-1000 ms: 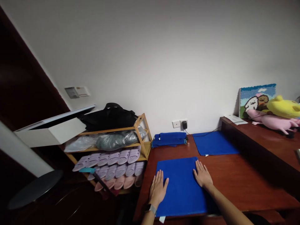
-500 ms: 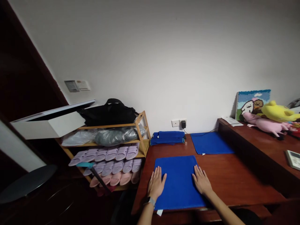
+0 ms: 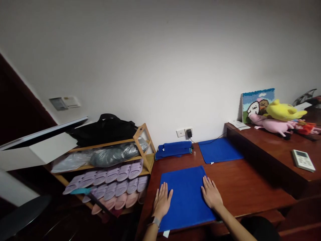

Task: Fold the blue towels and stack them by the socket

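Observation:
A blue cloth (image 3: 185, 197) lies spread flat at the front of the reddish-brown desk (image 3: 240, 187), with a white tag at its lower left corner. My left hand (image 3: 162, 201) rests flat on its left edge, fingers stretched out, a watch on the wrist. On the opposite edge lies my right hand (image 3: 211, 193), also flat with the fingers extended. Behind, against the wall, a second blue cloth (image 3: 219, 150) is laid flat. To its left sits a folded pile of blue cloths (image 3: 173, 149).
A wooden rack (image 3: 144, 157) with several slippers (image 3: 112, 174) and a black bag (image 3: 105, 129) stands left of the desk. On the raised surface at right are plush toys (image 3: 273, 125), a picture (image 3: 258, 103) and a calculator-like device (image 3: 303, 160). A black plug (image 3: 189, 133) sits in the wall socket.
The view has turned to the right, bringing the calculator-like device fully into sight. Both hands stay flat on the cloth's side edges, and the cloth looks the same.

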The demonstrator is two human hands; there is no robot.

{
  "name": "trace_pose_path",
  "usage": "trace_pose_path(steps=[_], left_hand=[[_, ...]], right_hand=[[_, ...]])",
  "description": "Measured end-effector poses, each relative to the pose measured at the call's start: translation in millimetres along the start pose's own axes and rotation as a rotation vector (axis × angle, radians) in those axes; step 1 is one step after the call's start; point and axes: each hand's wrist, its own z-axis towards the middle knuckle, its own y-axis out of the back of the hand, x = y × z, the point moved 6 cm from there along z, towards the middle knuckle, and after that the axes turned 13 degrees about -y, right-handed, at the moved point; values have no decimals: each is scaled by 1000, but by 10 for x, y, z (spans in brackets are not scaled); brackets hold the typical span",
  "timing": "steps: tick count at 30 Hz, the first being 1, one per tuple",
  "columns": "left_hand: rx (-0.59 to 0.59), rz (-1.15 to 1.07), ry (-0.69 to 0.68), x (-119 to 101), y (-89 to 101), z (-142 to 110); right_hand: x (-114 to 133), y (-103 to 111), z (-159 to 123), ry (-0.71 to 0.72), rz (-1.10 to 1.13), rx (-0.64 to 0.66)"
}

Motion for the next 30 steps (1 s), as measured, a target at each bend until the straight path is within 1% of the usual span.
trace_pose_path(steps=[2, 4, 5, 7, 9, 11, 12, 13, 14, 15, 16, 18, 23, 25, 27, 28, 30], left_hand=[[5, 20, 8, -63, 64, 21], [-35, 24, -8, -250, 140, 62], [-65, 15, -36, -404, 172, 92], [-105, -26, -138, -821, 196, 164], [-100, -84, -266, -1299, 157, 237], [-79, -131, -370, -1704, 83, 289], [-67, -148, -400, -1842, 40, 304], [-57, -160, -416, -1929, -1, 309], [-47, -164, -419, -1961, -41, 304], [-40, -162, -410, -1940, -74, 290], [-37, -155, -395, -1871, -98, 265], [-36, -133, -351, -1617, -116, 183], [-53, -91, -157, -654, -67, -160], [-67, -70, -92, -344, -64, -302], [-93, -46, -66, -170, -73, -404], [-108, -35, -65, -132, -79, -436], [-137, -20, -67, -123, -83, -469]], right_hand=[[2, -4, 7, 0, 2, 7], [5, -6, 12, 3, 10, 9], [6, -5, 14, 5, 12, 8], [4, -4, 15, 9, 8, 2], [-1, -9, 14, 11, -6, 0], [-2, -13, 12, 22, -22, -4], [-1, -15, 11, 28, -29, -4], [1, -17, 10, 36, -36, -4], [4, -18, 9, 43, -43, -5], [7, -18, 8, 45, -48, -4], [7, -17, 8, 41, -50, -3], [6, -8, 7, 26, -43, -8], [-2, 0, -6, -3, -29, -2], [-8, -8, -14, -3, -32, 5], [-14, -18, -18, -3, -45, 12], [-16, -22, -17, -4, -57, 14], [-17, -21, -12, -8, -80, 12]])
